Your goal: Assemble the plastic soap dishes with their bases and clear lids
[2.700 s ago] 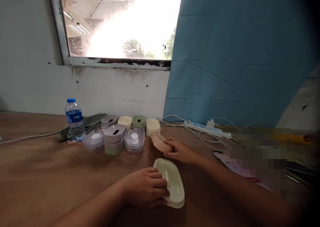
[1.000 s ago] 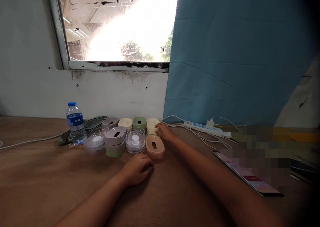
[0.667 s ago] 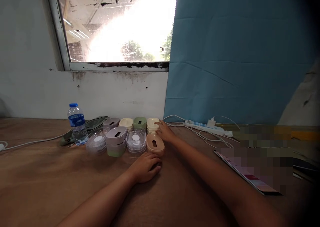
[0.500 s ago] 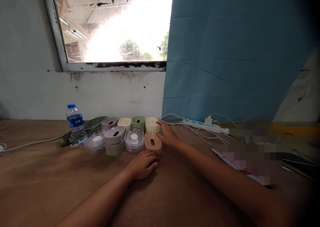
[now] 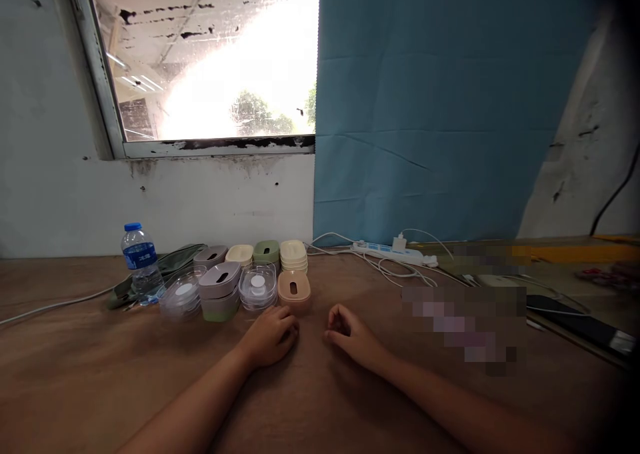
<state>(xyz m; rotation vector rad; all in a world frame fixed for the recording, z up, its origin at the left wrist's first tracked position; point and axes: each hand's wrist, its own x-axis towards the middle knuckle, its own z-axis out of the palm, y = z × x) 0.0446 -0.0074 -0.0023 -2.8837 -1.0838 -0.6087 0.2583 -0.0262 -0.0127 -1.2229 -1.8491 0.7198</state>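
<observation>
My left hand point(image 5: 271, 336) rests on the table just in front of a peach box point(image 5: 295, 289) with a slot in its top. Its fingers are loosely bent, the thumb apart, and no object shows in them. To the right, my right hand point(image 5: 353, 336) is over the table with curled fingers and a gap to the thumb, seemingly holding nothing. Left of the peach box are clear plastic containers point(image 5: 258, 294) and stacked lilac boxes point(image 5: 220, 277), the lowest with a green base. Behind them stand a green slotted box point(image 5: 266, 251) and stacked cream pieces point(image 5: 293, 255).
A water bottle point(image 5: 143, 267) stands on the left by a dark green cloth item point(image 5: 183, 264). At the back right lie a power strip point(image 5: 387, 251) and loose white cables point(image 5: 400, 271). A dark flat object point(image 5: 575, 321) lies far right, beside a blurred-out patch.
My right hand has left the cream stack and peach box and drawn back toward me, its fingers curling. My left hand stays near the peach box. The view has turned slightly right.
</observation>
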